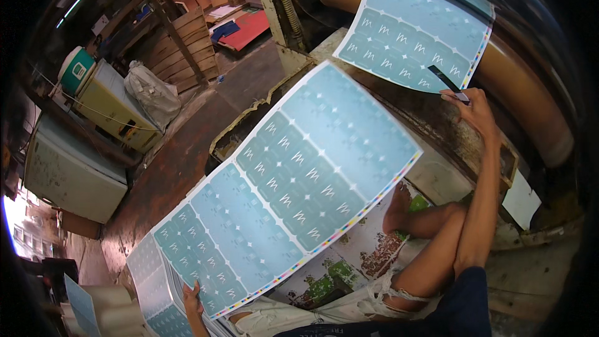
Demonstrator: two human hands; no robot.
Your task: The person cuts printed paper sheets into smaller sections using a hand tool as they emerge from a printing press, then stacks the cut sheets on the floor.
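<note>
A long blue-green printed sheet (287, 187) slants across my lap, with pale and darker panels and colour marks along its near edge. My left hand (193, 300) is closed on its lower left edge, thumb on top. Up at the right, my right hand (475, 111) pinches a thin black blade-like strip (444, 80) with a pale end; its exact kind is unclear. The strip lies over the lower edge of a second printed sheet (405, 31), which hangs from a machine's rollers. Beneath the left hand are more printed sheets (153, 290), stacked.
A brown roller (530, 100) curves down the right side, beside a worn machine ledge (324, 47). Further left stand a white sack (153, 93), a yellow cabinet (118, 106) with a green-and-white cooler (76, 70), and a pale metal box (72, 165). A red board (246, 31) lies beyond.
</note>
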